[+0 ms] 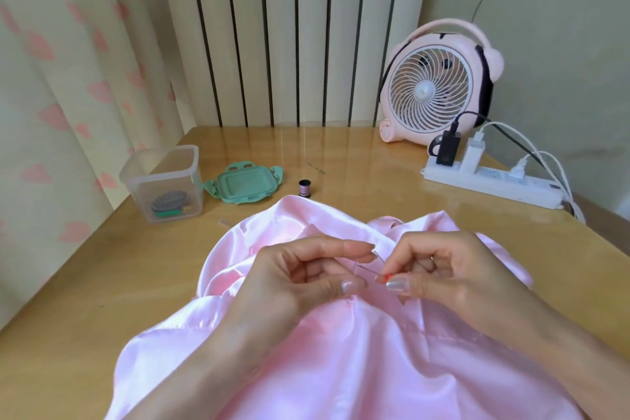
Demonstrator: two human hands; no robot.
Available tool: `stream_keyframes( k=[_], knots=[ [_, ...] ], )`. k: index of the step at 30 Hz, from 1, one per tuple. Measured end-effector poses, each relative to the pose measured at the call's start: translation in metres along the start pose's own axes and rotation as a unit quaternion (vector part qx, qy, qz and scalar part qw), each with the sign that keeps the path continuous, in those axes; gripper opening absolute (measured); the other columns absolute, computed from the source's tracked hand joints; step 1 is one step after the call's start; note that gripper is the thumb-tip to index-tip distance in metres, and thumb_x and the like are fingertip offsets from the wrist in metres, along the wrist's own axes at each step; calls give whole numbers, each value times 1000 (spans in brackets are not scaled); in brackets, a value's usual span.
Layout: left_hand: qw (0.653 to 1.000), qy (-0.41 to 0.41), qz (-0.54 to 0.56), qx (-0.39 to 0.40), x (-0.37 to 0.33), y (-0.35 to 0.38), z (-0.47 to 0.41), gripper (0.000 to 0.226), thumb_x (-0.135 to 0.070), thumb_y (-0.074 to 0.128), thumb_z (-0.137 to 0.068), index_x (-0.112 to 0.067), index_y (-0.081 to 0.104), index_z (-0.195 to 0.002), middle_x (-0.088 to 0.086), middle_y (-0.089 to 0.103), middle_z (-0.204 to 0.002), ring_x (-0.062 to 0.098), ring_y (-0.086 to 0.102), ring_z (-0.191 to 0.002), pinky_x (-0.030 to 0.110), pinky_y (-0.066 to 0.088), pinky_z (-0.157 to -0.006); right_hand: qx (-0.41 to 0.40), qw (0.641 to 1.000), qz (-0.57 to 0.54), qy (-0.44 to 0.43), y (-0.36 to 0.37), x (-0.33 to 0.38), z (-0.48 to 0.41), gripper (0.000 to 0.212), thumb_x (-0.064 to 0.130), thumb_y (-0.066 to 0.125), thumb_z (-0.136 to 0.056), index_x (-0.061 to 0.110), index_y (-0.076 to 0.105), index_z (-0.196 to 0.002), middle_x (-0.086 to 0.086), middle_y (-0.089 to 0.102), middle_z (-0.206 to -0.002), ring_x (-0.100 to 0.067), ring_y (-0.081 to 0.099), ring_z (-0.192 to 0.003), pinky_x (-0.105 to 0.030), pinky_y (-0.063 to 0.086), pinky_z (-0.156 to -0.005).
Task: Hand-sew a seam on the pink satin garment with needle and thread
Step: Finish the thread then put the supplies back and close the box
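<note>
The pink satin garment [334, 361] lies bunched on the wooden table [85, 300] in front of me. My left hand [300, 280] pinches a fold of the satin between thumb and forefinger. My right hand [439, 273] pinches a thin needle or pin [373, 270] with a small red-orange end at my thumb tip. The metal shaft runs up and left toward my left fingertips, across the fold. A fine thread near the shaft is barely visible. A small spool of dark thread [304, 187] stands upright beyond the garment.
A clear plastic box [163, 181] with sewing items stands at the left, its green lid [242, 187] beside it. A pink desk fan [439, 85] and a white power strip [491, 181] with plugs and cables occupy the back right. Curtain and radiator lie behind.
</note>
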State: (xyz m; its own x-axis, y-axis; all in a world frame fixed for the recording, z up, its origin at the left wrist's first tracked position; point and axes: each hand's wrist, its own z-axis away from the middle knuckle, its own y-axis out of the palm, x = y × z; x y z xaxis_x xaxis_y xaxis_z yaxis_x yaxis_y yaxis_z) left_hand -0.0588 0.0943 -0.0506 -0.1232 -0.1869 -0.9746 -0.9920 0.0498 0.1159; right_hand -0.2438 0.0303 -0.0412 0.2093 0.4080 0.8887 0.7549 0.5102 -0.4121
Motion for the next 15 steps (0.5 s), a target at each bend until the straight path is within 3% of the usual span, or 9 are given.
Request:
stream_keyframes(
  k=[4, 15],
  knots=[
    [1000, -2, -2, 9, -1, 0, 0, 26, 2, 77, -66, -10, 75, -90, -1, 70, -67, 8, 63, -61, 13, 48, -62, 5, 1000, -5, -1, 1, 1, 0, 7, 22, 69, -65, 21, 70, -72, -4, 61, -56, -18, 47, -57, -24, 39, -59],
    [1000, -22, -13, 4, -1, 0, 0, 32, 0, 69, -60, -5, 72, -92, 3, 69, -65, 8, 65, -63, 13, 49, -63, 8, 1000, -3, -3, 0, 1, 2, 12, 23, 73, -62, 20, 67, -72, -2, 52, -53, -19, 41, -56, -27, 34, -57]
  ],
)
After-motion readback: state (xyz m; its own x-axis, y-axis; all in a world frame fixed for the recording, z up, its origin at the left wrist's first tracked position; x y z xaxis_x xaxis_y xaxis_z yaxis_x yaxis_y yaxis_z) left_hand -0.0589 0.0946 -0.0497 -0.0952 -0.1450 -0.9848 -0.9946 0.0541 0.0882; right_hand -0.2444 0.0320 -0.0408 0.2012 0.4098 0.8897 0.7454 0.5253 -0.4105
